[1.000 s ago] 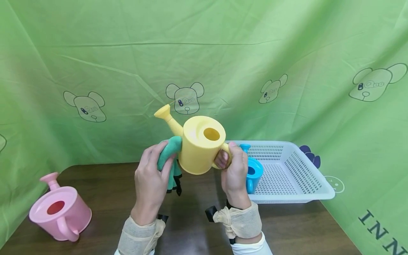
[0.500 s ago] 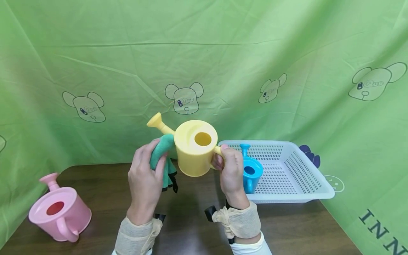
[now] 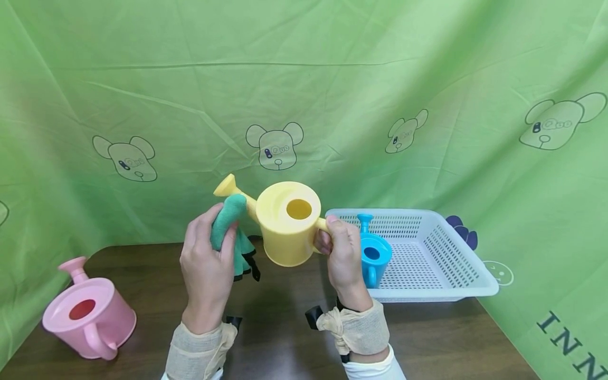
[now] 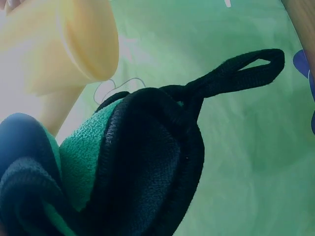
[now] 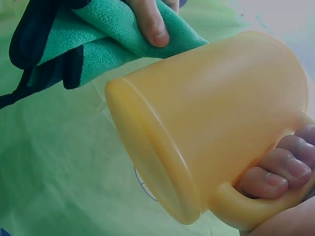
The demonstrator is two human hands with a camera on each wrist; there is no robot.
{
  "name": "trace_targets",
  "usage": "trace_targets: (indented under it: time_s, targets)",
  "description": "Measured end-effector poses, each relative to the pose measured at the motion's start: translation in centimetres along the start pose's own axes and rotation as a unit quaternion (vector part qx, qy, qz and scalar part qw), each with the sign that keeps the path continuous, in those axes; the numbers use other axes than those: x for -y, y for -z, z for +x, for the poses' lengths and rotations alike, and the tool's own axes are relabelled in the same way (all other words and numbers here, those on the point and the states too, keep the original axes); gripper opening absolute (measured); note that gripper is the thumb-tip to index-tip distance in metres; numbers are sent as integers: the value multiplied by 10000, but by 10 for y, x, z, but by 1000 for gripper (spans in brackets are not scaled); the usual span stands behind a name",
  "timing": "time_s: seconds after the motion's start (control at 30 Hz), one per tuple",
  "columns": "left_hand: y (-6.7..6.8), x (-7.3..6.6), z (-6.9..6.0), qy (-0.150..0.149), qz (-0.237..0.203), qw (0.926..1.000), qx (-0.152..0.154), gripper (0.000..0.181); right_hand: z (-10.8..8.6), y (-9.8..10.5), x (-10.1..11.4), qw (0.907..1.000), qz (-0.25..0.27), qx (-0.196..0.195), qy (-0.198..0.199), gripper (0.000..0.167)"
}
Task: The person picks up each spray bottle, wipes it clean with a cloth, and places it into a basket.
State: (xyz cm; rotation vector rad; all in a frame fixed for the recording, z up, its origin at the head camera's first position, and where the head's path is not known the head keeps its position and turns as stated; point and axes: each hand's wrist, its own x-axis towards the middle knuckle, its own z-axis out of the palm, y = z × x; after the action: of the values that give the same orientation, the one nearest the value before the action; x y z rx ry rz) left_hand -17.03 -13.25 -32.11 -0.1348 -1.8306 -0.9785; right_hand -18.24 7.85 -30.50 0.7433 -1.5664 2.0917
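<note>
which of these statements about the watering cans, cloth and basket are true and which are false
1. The right hand grips the yellow watering can by its handle. True.
2. The left hand holds a green cloth. True.
3. The blue watering can is in the white basket. True.
4. Two watering cans are in the basket. False: the pink watering can stands on the table.
5. The yellow watering can rests on the table. False: it is held up above it.

Cloth (image 3: 229,219) in left hand (image 3: 206,264); first can (image 3: 290,240) in right hand (image 3: 344,258), above counter (image 3: 280,332). Left of both hands: second can (image 3: 106,311) on counter. Right of both: basket (image 3: 418,264) on counter, third can (image 3: 377,248) in end nearest hands. Curtain (image 3: 304,89) behind all.
</note>
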Motion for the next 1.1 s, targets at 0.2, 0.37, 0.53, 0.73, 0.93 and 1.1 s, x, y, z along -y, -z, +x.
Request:
trace_targets:
  time_s: [0.2,0.37,0.53,0.73,0.93,1.1]
  targets:
    - [-5,-3,-3,-317,-102,9992,206,40,0,0,2,9993,219,-244,-195,46]
    - [-7,-4,-8,-504,-174,9956,774,44,0,1,4,9961,560,-554,-394,46]
    - [-7,-2,-9,-535,-204,9926,1074,46,1,3,6,9925,903,-712,-407,45]
    - [-8,-1,-8,-648,-146,9908,1178,45,3,6,9,9894,1252,-651,-350,43]
    - [-7,0,-7,-620,-68,9912,1172,43,3,8,12,9852,1573,-553,-400,43]
    - [-7,1,-8,-498,-31,9916,1194,41,2,9,15,9808,1786,-585,-513,44]
